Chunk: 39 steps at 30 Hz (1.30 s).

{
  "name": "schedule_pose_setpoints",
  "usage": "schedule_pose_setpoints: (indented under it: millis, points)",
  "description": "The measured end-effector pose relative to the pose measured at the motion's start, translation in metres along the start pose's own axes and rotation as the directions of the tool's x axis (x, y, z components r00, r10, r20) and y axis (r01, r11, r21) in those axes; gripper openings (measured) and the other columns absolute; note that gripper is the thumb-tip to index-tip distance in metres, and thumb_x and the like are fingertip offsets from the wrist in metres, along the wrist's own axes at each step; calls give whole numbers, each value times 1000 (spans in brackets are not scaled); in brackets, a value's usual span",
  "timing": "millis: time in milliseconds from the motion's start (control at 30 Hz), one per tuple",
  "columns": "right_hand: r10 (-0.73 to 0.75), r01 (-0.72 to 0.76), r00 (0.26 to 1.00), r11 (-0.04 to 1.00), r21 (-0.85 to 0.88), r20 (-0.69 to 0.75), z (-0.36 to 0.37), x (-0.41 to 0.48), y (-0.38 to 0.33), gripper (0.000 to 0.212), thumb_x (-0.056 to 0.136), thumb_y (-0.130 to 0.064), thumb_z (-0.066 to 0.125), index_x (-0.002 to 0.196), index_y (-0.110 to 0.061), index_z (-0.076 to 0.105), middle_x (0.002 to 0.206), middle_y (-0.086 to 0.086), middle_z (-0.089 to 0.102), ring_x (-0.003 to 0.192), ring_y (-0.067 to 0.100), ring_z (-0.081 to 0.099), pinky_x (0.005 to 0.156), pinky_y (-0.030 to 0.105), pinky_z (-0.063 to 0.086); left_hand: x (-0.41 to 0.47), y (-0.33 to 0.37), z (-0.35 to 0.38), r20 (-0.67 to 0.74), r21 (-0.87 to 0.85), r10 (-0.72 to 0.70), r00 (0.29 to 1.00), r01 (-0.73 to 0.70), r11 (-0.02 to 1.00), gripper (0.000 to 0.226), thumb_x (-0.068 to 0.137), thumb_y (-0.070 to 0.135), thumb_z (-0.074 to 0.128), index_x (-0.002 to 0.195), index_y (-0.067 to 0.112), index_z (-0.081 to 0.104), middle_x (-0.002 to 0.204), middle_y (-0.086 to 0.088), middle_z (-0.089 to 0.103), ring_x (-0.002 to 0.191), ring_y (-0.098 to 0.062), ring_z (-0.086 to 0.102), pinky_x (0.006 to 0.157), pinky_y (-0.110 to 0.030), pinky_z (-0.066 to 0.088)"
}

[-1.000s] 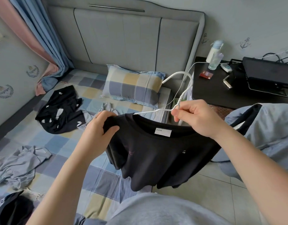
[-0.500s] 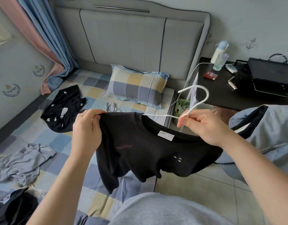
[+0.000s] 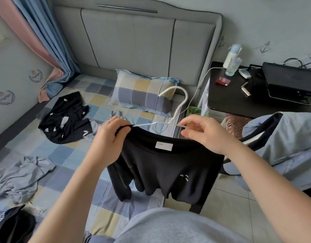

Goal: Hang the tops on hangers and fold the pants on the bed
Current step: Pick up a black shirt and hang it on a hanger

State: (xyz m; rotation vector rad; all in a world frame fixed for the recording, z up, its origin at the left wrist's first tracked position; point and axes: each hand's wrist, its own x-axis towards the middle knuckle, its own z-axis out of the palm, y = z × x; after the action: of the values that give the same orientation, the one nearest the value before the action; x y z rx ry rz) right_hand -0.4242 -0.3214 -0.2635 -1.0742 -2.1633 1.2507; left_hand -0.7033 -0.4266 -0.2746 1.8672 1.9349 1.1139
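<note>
A: What is the biggest thing here?

B: The bed [image 3: 67,155], with a checked sheet. It fills the left side, from 12 o'clock round to 7 o'clock.

A: And where is the top?

B: The top [image 3: 168,171] is black. It hangs in the air at the centre, over the right edge of the bed. Both hands hold it up at the collar, and the hem and 1 sleeve drop toward 6 o'clock.

A: What stands on the right?

B: A dark table [image 3: 239,99] at 2 o'clock. Below it, at 3 o'clock, there is blue cloth [image 3: 284,137] with a dark stripe.

A: What lies on the bed?

B: 1 pillow [image 3: 142,92] at 12 o'clock. 1 black garment [image 3: 63,118] lies crumpled at 10 o'clock, and 1 grey-blue garment [image 3: 19,176] lies crumpled at 8 o'clock.

A: Tell me about the hands.

B: The left hand [image 3: 109,137] is just to the 9 o'clock side of the centre. Its fingers are curled round the left shoulder of the top and grasp it. The right hand [image 3: 207,134] is on the 3 o'clock side, with the wrist touching the right shoulder of the top. Its thumb and forefinger pinch 1 arm of the hanger [image 3: 179,106].

A: How does the hanger stand?

B: It is white and its hook points up to 12 o'clock, in front of the pillow. Its left arm reaches the collar at the left hand's fingers. Its right arm lies above the collar.

A: Anything small?

B: 1 bottle [image 3: 232,55] stands at the far edge of the table, at 1 o'clock. 1 white label [image 3: 164,146] sits inside the collar.
</note>
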Motion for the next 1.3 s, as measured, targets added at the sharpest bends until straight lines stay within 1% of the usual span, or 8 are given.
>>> schedule_pose_setpoints:
  millis: [100, 233, 500, 767, 1000, 1100, 1167, 1300]
  points:
    - [100, -100, 994, 995, -4, 49, -17, -13, 23, 19, 92, -20, 70, 104, -34, 68, 98, -16, 71, 96, -7, 64, 85, 11, 46, 1, -8, -13, -84, 10, -21, 996, 22, 1000, 12, 98, 4, 57, 101, 6, 68, 89, 13, 58, 87, 3, 54, 77, -5, 36]
    - [268, -276, 957, 959, 63, 108, -29, -31, 55, 14, 95, -13, 65, 104, -17, 76, 100, -2, 77, 99, 14, 71, 94, 34, 53, 2, -17, -25, -171, 25, -39, 984, 44, 999, 13, 98, 3, 56, 103, 6, 68, 90, 4, 61, 92, 0, 53, 81, -6, 36]
    - [339, -333, 937, 939, -79, 78, -42, -25, 62, 15, 89, -5, 70, 95, -17, 77, 92, -2, 77, 94, 17, 71, 88, 34, 53, 2, -30, -30, -192, 71, -19, 981, 34, 997, 16, 97, 2, 58, 107, 1, 72, 88, -6, 60, 86, -23, 54, 81, -17, 40]
    - [130, -107, 934, 991, 84, -333, -38, -24, 39, 13, 91, -3, 66, 93, -13, 73, 63, -19, 66, 58, -4, 59, 50, 6, 40, -7, -33, -27, -175, 93, -30, 984, 47, 995, 16, 96, 1, 60, 106, 1, 73, 84, -6, 59, 85, -8, 52, 80, -11, 37]
    - [76, -57, 953, 996, 72, -295, -36, -35, 46, 33, 87, -4, 72, 98, -31, 57, 119, -6, 64, 113, 14, 63, 90, 27, 54, -9, -18, -23, -233, -60, -95, 968, 83, 995, 15, 97, 1, 58, 104, 2, 71, 85, -8, 61, 85, -12, 53, 81, -12, 39]
    - [-67, -35, 905, 973, -230, -420, -34, -40, 48, 48, 85, -15, 76, 124, -29, 53, 122, -28, 48, 121, 14, 52, 104, 36, 44, -3, -7, -20, -192, -76, -59, 980, 45, 996, 17, 96, 0, 59, 103, 8, 72, 82, -7, 60, 82, -13, 54, 79, -10, 37]
    - [-206, 23, 890, 911, -411, -407, -33, -43, 46, 49, 85, -17, 77, 130, -21, 57, 122, -35, 42, 121, 16, 49, 104, 36, 40, 3, 3, -15, -154, -75, -38, 987, 27, 997, 16, 96, 1, 59, 102, 7, 72, 81, 3, 59, 81, -9, 54, 76, -10, 37]
    - [-133, -15, 905, 939, -343, -404, -34, -61, 48, 18, 95, -18, 64, 110, -12, 72, 88, -25, 63, 85, -2, 59, 79, 16, 44, 16, 30, 2, -41, -122, 10, 999, -15, 992, 18, 97, 3, 59, 100, 16, 71, 86, 13, 61, 87, 0, 55, 79, -6, 38]
